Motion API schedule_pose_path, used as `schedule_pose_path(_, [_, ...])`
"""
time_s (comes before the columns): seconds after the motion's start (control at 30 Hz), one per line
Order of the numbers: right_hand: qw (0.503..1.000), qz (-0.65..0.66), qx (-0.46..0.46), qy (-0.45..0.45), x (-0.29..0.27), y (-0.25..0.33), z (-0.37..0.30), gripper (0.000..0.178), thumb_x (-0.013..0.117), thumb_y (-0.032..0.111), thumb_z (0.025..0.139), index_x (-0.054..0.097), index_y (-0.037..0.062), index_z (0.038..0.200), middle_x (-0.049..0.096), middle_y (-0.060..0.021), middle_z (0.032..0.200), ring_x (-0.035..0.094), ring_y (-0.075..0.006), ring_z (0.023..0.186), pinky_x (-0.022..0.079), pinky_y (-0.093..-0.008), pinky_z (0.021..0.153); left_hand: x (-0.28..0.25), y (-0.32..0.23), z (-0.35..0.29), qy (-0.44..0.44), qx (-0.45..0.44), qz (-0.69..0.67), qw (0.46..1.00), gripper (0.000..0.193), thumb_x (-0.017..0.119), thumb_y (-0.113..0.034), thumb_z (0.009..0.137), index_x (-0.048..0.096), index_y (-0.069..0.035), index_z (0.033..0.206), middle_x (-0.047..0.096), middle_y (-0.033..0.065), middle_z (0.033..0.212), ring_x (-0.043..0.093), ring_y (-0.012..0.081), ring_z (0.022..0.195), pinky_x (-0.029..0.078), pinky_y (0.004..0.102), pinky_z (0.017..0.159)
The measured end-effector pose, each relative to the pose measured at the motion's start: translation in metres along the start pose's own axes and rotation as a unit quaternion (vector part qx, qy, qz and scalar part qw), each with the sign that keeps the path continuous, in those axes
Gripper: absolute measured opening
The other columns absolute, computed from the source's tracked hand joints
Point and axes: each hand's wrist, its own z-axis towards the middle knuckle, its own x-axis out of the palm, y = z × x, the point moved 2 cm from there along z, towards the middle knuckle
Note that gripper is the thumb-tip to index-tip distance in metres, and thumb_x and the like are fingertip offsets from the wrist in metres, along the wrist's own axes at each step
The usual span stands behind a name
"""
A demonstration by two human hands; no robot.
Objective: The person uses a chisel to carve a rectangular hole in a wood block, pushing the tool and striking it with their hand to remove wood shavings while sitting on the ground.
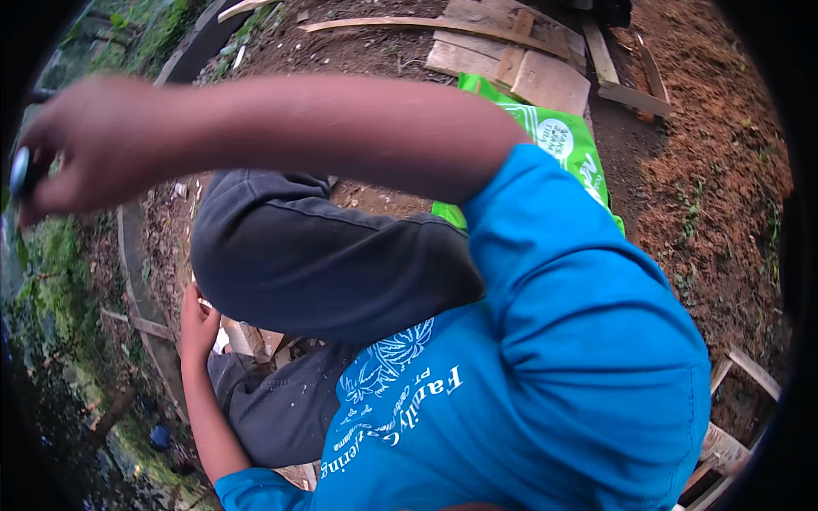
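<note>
My right arm reaches across to the far left. My right hand (100, 140) is raised there, its fingers wrapped round a dark-handled tool (20, 174) with a pale, round end; its other end is too blurred to name. Lower down, my left hand (198, 324) is beside my bent knee, with fingers curled near something whitish. The knee partly covers that hand, so I cannot make out what it grips. Wood pieces (244, 338) lie between my legs, next to the left hand.
A bright green printed bag (579, 162) lies beyond my right upper arm. Farther off are wooden boards (477, 55) and a timber frame (635, 98) on bare soil. More slats (724, 447) stand at the lower right. A curved edging (136, 272) borders greenery at left.
</note>
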Motion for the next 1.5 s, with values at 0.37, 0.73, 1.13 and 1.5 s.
schedule_pose_path(0.37, [0.899,-0.145,0.413,-0.037,-0.228,-0.065,-0.267,0.031,0.065,0.032,0.104,0.065,0.0076,0.124,0.076,-0.0017,0.109,0.069,-0.0081,0.098,0.053,-0.025,0.08,-0.001,-0.037,-0.009,-0.03,0.021,0.071,0.997,0.038,0.071,-0.006,0.085,0.065,0.004,0.121,0.071,0.0205,0.117,0.067,0.0393,0.111,0.051,0.0415,0.094])
schedule_pose_path(0.73, [0.87,-0.165,0.457,-0.083,-0.276,-0.066,-0.328,0.033,0.065,0.032,0.104,0.063,0.0085,0.126,0.073,-0.0045,0.104,0.068,-0.0123,0.103,0.051,-0.0309,0.093,-0.003,-0.023,-0.004,-0.027,0.048,0.127,0.99,0.037,0.069,-0.007,0.086,0.066,0.005,0.121,0.07,0.0229,0.121,0.066,0.0408,0.114,0.051,0.043,0.095])
schedule_pose_path(1.13, [0.914,-0.119,0.301,-0.246,-0.221,-0.048,-0.284,0.03,0.071,0.028,0.1,0.064,0.0041,0.117,0.069,-0.002,0.093,0.065,-0.0087,0.079,0.053,-0.0269,0.069,-0.01,-0.019,-0.004,0.018,0.095,0.136,0.986,0.038,0.069,-0.001,0.082,0.066,0.005,0.119,0.07,0.0238,0.121,0.064,0.0439,0.116,0.05,0.0458,0.096])
schedule_pose_path(1.5, [0.965,0.007,-0.027,-0.262,-0.109,0.023,-0.105,0.022,0.078,0.015,0.092,0.069,0.0053,0.109,0.072,-0.006,0.096,0.07,-0.012,0.089,0.057,-0.03,0.08,-0.004,-0.066,0.008,0.064,0.112,0.065,0.99,0.013,0.065,0.01,0.083,0.054,0.005,0.086,0.054,0.0115,0.084,0.059,0.0229,0.072,0.052,0.0345,0.066])
